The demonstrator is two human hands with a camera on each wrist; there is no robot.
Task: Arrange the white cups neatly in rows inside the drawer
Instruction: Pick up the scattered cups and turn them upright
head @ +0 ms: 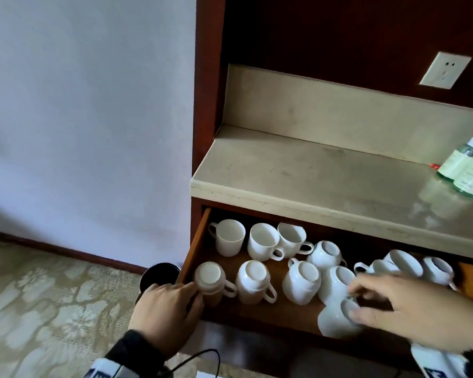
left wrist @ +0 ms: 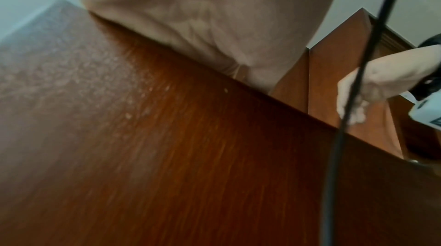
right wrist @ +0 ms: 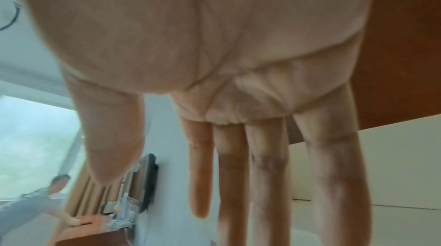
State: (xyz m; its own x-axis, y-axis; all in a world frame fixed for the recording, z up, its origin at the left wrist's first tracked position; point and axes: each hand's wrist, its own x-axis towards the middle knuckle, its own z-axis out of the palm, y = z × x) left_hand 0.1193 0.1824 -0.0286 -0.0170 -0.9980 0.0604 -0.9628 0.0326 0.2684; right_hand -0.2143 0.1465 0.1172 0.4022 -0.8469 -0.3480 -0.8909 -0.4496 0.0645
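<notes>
At the front edge of the open drawer, the right hand pinches the handle of a white cup lying on its side. At the front left corner, the left hand touches an upside-down cup; whether it grasps is, I think, unclear. More white cups stand behind it in two loose rows. Farther, on the tabletop, stand two green bottles at the right edge.

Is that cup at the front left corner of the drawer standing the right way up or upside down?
Upside down. The front-left cup shows its flat base on top, mouth hidden below, with the left hand touching its side.
</notes>
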